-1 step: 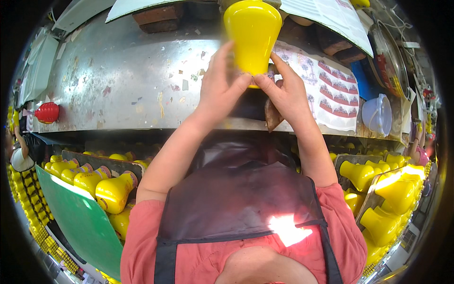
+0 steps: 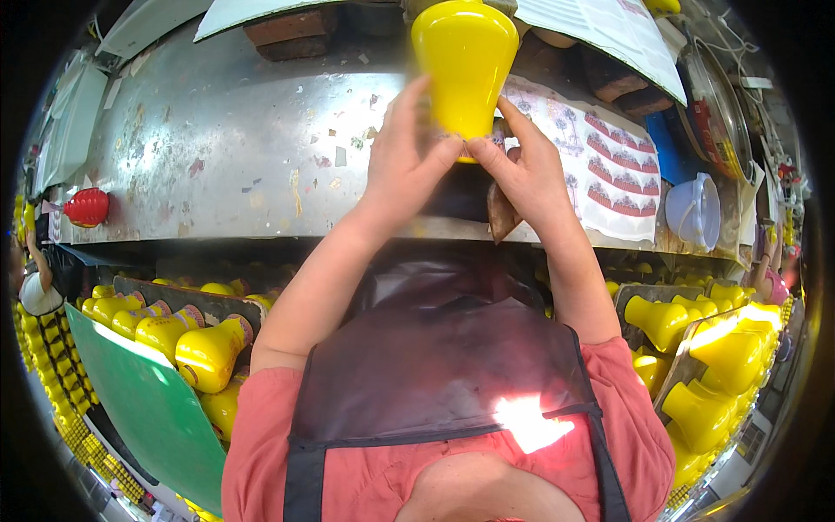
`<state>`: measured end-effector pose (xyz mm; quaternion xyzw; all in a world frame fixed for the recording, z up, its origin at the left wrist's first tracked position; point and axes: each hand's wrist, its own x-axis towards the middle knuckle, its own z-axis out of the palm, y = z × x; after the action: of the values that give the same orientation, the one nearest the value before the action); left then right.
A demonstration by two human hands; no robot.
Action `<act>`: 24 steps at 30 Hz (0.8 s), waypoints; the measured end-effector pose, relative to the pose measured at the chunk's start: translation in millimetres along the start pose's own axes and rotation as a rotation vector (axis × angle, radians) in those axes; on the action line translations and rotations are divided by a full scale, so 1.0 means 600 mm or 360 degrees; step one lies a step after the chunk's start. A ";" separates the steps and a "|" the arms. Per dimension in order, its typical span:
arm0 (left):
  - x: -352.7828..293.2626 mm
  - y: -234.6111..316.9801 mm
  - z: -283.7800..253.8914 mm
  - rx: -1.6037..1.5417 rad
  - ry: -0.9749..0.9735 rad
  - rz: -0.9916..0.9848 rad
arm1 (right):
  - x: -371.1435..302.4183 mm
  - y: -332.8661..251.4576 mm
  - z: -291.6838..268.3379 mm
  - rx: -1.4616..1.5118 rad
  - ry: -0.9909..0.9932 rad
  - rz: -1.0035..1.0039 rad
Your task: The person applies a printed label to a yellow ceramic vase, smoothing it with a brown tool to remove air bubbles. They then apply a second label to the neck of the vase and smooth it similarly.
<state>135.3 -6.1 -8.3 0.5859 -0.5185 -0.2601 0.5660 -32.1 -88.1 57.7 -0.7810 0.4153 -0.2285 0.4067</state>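
A glossy yellow vase (image 2: 464,70) is in front of me at the far middle, its wide body away from me and its narrower neck toward me. My left hand (image 2: 403,161) wraps the left side of the neck, its fingers slightly blurred. On the opposite side, my right hand (image 2: 529,165) curls round the neck. Both thumbs press at the near rim, where a bit of a patterned band shows between and beside them. My fingers hide most of that band. Beside my right hand lies a sheet of printed decals (image 2: 622,170) with rows of reddish motifs.
The metal worktable (image 2: 235,148) bears paint flecks and scraps. A red ribbed object (image 2: 87,207) sits at its left, a pale bucket (image 2: 693,211) at its right. Bricks (image 2: 291,33) prop pale panels at the back. Racks of yellow vases (image 2: 209,352) flank me, with a green board (image 2: 143,404) at left.
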 end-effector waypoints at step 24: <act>0.003 0.017 0.006 -0.0136 0.0071 -0.0165 | 0.002 0.034 -0.001 0.0108 -0.0076 0.0061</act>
<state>129.4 -7.6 0.7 0.5927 -0.4632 -0.2980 0.5877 -41.4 -95.8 41.4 -0.7639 0.4124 -0.2160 0.4469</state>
